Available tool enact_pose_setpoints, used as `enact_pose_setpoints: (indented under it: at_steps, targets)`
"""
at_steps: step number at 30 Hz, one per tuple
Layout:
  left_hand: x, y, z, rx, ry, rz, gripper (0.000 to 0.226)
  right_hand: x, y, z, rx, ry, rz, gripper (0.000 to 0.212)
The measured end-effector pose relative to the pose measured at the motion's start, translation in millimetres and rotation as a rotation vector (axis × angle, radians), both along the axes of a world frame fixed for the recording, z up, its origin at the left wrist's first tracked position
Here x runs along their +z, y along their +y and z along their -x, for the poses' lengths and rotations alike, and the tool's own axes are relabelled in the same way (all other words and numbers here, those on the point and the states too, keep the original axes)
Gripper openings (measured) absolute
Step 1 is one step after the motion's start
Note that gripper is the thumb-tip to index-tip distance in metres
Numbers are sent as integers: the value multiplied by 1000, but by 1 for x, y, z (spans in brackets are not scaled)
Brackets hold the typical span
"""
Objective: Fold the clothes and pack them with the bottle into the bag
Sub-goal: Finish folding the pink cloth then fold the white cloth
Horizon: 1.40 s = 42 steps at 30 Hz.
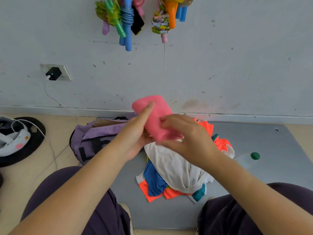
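1. Both forearms are bare, with no sleeves reaching the wrists.
2. Left hand (135, 133) and right hand (188, 141) wear no gloves.
3. Loose dark purple fabric trousers (105, 214) cover both legs.

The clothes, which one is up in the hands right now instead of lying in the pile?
The pink cloth, rolled and gripped by the left hand and right hand. The white, blue and orange garments lie heaped on the mat.

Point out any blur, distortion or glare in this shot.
Head view: wide-angle bending curves the baseboard; the right hand is slightly motion-blurred over the pink cloth; lighting soft and even, no glare; the clear bottle looks faint against the grey mat.
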State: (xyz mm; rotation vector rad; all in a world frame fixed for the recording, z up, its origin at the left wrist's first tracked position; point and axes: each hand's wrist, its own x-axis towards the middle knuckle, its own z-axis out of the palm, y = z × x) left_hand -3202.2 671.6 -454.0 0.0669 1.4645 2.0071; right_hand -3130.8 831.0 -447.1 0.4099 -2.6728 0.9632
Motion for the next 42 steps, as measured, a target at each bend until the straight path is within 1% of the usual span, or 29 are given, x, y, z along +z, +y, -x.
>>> enact_pose_setpoints:
  at_steps: [1, 2, 3, 5, 6, 7, 8, 9, 10, 11, 13, 15, 17, 19, 21, 23, 26, 28, 30, 33, 34, 36, 37, 38, 40, 42]
  targets:
    - [0, -1, 2, 65, -49, -24, 57, 0, -1, 0, 62, -21, -16, 31]
    - [0, -2, 4, 136, -42, -3, 51, 1, 0, 0, 80, -38, 18, 28]
    - [-1, -2, 5, 187, -7, 27, 44, 3, 0, 0, 50, -23, 75, 25]
    - [-2, -2, 6, 210, 52, 11, 44, 5, 3, 4, -128, 19, 231, 25]
    - [-1, -2, 5, 192, 59, -26, 46, 6, 5, 6, -236, -14, 336, 31]
    - [0, -3, 3, 165, 64, -62, 48, 9, 6, 8, -308, -119, 453, 41]
    - [1, -3, 2, 132, 74, -87, 48, 11, 7, 9, -316, -281, 573, 53]
    - [1, -4, 0, 98, 87, -100, 46, 11, 6, 8, -249, -453, 697, 62]
    - [2, -4, -2, 70, 102, -92, 44, 10, 4, 6, -157, -587, 808, 64]
    - [4, -4, -3, 53, 124, -63, 42, 9, -1, 4, -89, -650, 888, 61]
    - [13, -8, 0, 26, 207, 53, 38, 11, -7, 2, -67, -622, 963, 52]
    - [25, -21, 18, -45, 375, 254, 34, 14, -7, 10, -91, -553, 974, 45]
    - [32, -43, 46, -139, 572, 483, 33, 16, -2, 26, -150, -524, 951, 41]
    - [21, -72, 78, -149, 697, 717, 33, 10, 2, 47, -255, -533, 834, 38]
    - [-12, -101, 106, -104, 707, 870, 29, -6, 1, 72, -311, -569, 646, 33]
    - [-62, -129, 127, -100, 658, 957, 26, -30, -7, 99, -347, -593, 489, 27]
    - [-147, -164, 151, -155, 606, 1065, 29, -75, -27, 145, -356, -592, 410, 25]
    - [-193, -178, 166, -151, 651, 1122, 41, -104, -42, 176, -330, -563, 375, 27]
    - [-223, -186, 181, -119, 721, 1203, 58, -128, -57, 206, -310, -512, 382, 28]
    - [-249, -189, 205, -152, 817, 1310, 75, -150, -74, 247, -288, -422, 446, 31]
    - [-254, -188, 210, -169, 818, 1328, 75, -156, -81, 260, -261, -403, 465, 32]
    - [-261, -188, 215, -146, 831, 1331, 63, -166, -95, 283, -184, -393, 499, 34]
    - [-263, -188, 214, -116, 836, 1318, 58, -172, -102, 293, -137, -405, 515, 33]
    - [-266, -189, 212, -88, 847, 1297, 57, -178, -109, 300, -81, -430, 524, 31]
    - [-271, -190, 207, -56, 929, 1289, 64, -193, -121, 310, 57, -512, 496, 27]
    - [-277, -196, 206, -110, 997, 1431, 74, -213, -126, 316, 198, -606, 377, 21]
